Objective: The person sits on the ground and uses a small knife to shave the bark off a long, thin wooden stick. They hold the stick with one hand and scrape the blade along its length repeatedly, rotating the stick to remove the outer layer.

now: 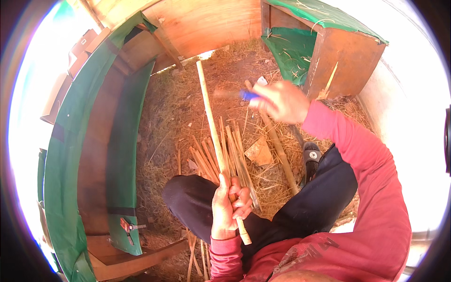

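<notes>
While gripped, the stick (pixel 210 110) crosses the left hand (pixel 224 207).

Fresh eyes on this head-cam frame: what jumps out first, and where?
Likely the long pale stick, slanting through mid-frame and held near its lower end by the left hand. Next, the right hand, to the right of the stick's upper part, holding a motion-blurred blue-handled tool. Then the green-covered wooden structure curving down the left side.
</notes>
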`<state>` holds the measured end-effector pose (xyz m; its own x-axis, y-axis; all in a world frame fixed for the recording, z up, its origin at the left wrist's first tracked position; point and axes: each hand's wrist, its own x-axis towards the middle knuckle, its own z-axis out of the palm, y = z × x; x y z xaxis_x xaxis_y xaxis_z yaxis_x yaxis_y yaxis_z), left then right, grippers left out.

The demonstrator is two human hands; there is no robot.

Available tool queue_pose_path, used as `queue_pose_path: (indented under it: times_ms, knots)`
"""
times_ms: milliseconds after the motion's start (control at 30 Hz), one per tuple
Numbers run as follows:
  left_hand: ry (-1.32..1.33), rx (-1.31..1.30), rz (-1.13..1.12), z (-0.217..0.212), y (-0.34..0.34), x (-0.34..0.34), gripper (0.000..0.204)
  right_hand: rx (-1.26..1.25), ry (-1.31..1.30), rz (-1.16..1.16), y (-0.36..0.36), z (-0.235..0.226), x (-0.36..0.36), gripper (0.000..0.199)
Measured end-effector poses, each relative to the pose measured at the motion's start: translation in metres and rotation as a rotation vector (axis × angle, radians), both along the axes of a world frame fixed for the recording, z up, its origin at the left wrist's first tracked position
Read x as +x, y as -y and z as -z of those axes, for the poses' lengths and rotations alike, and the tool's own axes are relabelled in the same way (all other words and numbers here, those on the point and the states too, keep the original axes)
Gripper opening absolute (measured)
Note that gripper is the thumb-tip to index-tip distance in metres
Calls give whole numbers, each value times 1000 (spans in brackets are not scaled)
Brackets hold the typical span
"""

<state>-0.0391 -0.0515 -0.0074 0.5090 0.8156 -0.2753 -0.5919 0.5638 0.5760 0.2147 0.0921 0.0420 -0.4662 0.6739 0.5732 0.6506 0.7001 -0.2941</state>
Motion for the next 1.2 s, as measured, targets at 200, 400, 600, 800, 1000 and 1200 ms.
queue_pose_path:
  times_ms: [200,400,600,800,1000,1200]
  knots:
    - [-310,124,-60,-4,1,14,50,-15,191,-48,32,21,-29,31]
    - [-854,316,-253,3,11,24,49,49,269,17,26,35,-33,34]
    - [-1164,525,-262,7,23,27,47,200,355,503,-59,57,14,41]
    - [-855,173,-285,26,30,10,48,-58,80,591,-47,22,48,40]
    - [-657,196,-291,14,20,16,36,-111,148,-27,-7,21,10,43]
    - [-580,207,-246,10,24,27,34,22,131,-252,6,40,-19,35]
